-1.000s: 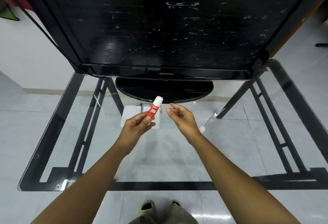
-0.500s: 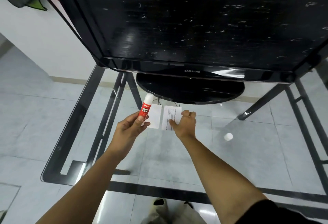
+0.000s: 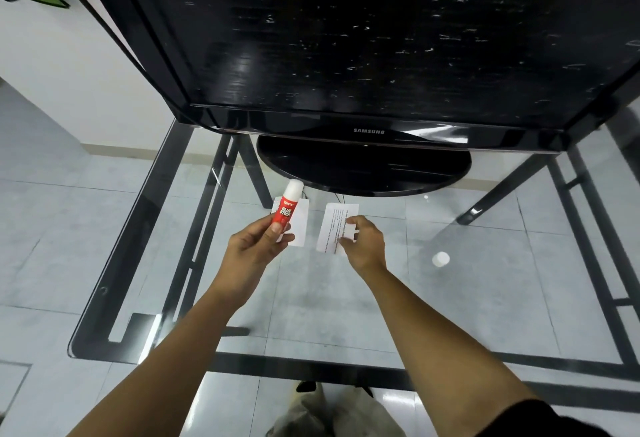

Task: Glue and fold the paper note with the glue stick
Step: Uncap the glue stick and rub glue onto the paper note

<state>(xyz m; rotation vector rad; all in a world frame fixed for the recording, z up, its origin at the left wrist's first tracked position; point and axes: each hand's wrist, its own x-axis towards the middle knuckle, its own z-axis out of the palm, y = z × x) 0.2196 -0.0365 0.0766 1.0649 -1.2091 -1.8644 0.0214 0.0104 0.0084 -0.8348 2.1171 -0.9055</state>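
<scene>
Left hand (image 3: 254,246): grip clamped on the glue stick (image 3: 286,207), held above the glass bench (image 3: 311,305).
Right hand (image 3: 362,244): fingertips pinched on the near right edge of the paper note (image 3: 335,225); the nearer hand to it.
Paper note: flat on the bench, just right of the stick, long axis running near to far.
Glue stick: long axis tilted, white tip pointing up and away, toward the TV base (image 3: 363,170).
Cap (image 3: 440,259): lies apart, far right.
Judgement: stick must swing right and tip down.
</scene>
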